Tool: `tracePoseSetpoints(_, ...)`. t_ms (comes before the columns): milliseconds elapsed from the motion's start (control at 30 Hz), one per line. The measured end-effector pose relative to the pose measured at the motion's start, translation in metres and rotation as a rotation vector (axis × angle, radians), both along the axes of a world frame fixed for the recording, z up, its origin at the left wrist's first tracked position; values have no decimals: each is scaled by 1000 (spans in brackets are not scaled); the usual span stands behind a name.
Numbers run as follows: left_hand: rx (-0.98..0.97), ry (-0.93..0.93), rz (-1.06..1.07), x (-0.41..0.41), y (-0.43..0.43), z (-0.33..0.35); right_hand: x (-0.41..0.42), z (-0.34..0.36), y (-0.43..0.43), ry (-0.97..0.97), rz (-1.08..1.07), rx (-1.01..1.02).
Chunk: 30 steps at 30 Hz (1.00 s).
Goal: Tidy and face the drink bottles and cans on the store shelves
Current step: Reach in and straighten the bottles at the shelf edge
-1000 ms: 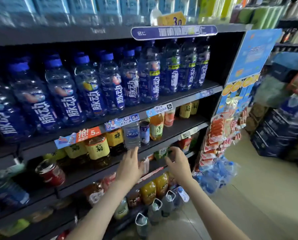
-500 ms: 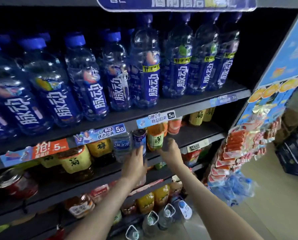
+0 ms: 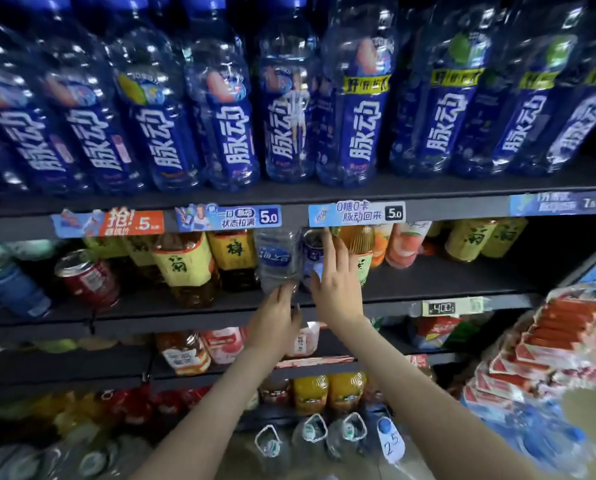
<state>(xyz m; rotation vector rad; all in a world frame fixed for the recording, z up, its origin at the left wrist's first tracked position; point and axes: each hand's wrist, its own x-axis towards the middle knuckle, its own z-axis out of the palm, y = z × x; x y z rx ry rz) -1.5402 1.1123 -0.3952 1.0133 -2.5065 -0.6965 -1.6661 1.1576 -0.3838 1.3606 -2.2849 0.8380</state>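
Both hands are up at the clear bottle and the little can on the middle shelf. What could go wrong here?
The clear bottle stands close to the shelf edge, with the left hand low at its base; a push could tip it forward. The right hand, its fingers straight, lies against the blue can and amber tea bottle, so either might get knocked over.

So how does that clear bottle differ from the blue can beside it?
The clear bottle is see-through plastic with a pale blue label; the blue can is opaque and dark. The bottle's top hides behind the price strip; the can's rim shows below it. Both stand upright, side by side.
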Motion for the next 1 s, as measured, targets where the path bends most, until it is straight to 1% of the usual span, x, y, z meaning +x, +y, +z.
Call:
tracePoseSetpoints(67, -13, 45, 19, -2, 1, -4, -5, -3, -8, 75, -30, 27)
tracePoseSetpoints(133, -1, 95, 41, -6, 3, -10, -7, -13, -8, 111, -11, -7)
tracePoseSetpoints(300, 70, 245, 91, -27, 13, -30, -6, -30, 10, 120, 78, -269)
tracePoseSetpoints(400, 48, 319, 105, -42, 16, -36, -2, -35, 23, 123, 119, -346)
tracePoseSetpoints(467, 29, 370, 115, -51, 19, -32, 0, -34, 30, 45, 175, -390)
tracePoseSetpoints(600, 57, 440, 138, -54, 28, -13, 4, -17, 43, -75, 286, -426)
tracePoseSetpoints(733, 290, 506, 73, -32, 52, 17, 21, 18, 73, -327, 378, -425)
tracePoseSetpoints(800, 304, 477, 95, -9, 65, 36, 28, 41, 89, -533, 418, -331)
tracePoseSetpoints(867, 291, 429, 129, 19, 72, 58, 38, 68, 98, -729, 426, -152)
tracePoseSetpoints(933, 273, 347, 168, 48, 72, 83, 52, 88, 98, -818, 435, 25)
tracePoseSetpoints(1000, 236, 253, 191, 76, 68, 102, 73, 103, 92, -874, 473, 52)
